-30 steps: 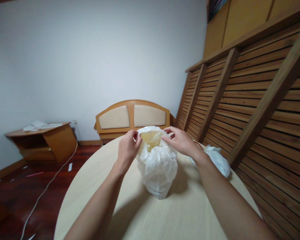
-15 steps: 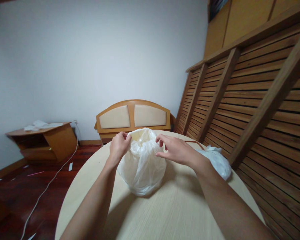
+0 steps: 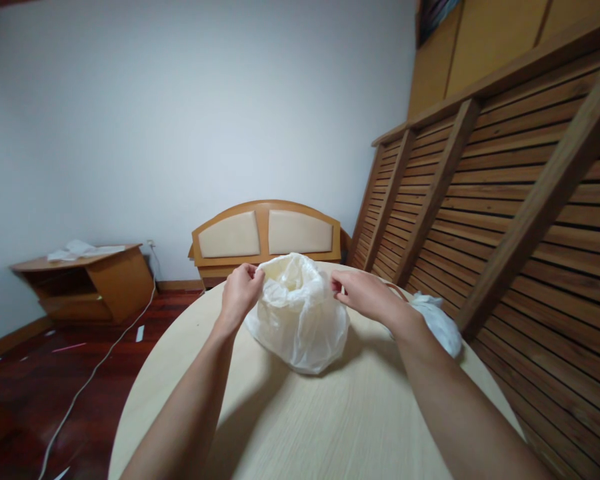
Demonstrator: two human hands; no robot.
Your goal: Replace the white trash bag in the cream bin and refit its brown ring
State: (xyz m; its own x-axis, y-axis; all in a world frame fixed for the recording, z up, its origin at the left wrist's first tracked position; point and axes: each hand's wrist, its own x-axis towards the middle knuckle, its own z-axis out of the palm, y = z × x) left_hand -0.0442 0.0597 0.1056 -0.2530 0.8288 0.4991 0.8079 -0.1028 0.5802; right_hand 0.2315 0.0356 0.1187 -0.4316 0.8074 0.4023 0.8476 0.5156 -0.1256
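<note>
A white, translucent plastic bag (image 3: pixel 305 327) stands on the round pale table (image 3: pixel 180 360), its crumpled mouth open at the top. The left edge of that mouth is pinched between the thumb and fingers of my left hand (image 3: pixel 243 290). On the other side, my right hand (image 3: pixel 360 291) has its fingers closed together at the bag's upper right edge, pinching the thin plastic there. What lies inside the bag cannot be made out.
Another whitish bag (image 3: pixel 437 323) lies at the table's right side, by a brown strap (image 3: pixel 396 289). Slatted wooden panels (image 3: pixel 480 220) lean on the right. Beyond the table stands a headboard (image 3: pixel 264 230); a low cabinet (image 3: pixel 120 283) and a cable (image 3: pixel 97 370) are at left.
The bag's body has swung to the right and its mouth is wider. My right hand has moved right, and its spread fingers have closed. My left hand keeps its pinch.
</note>
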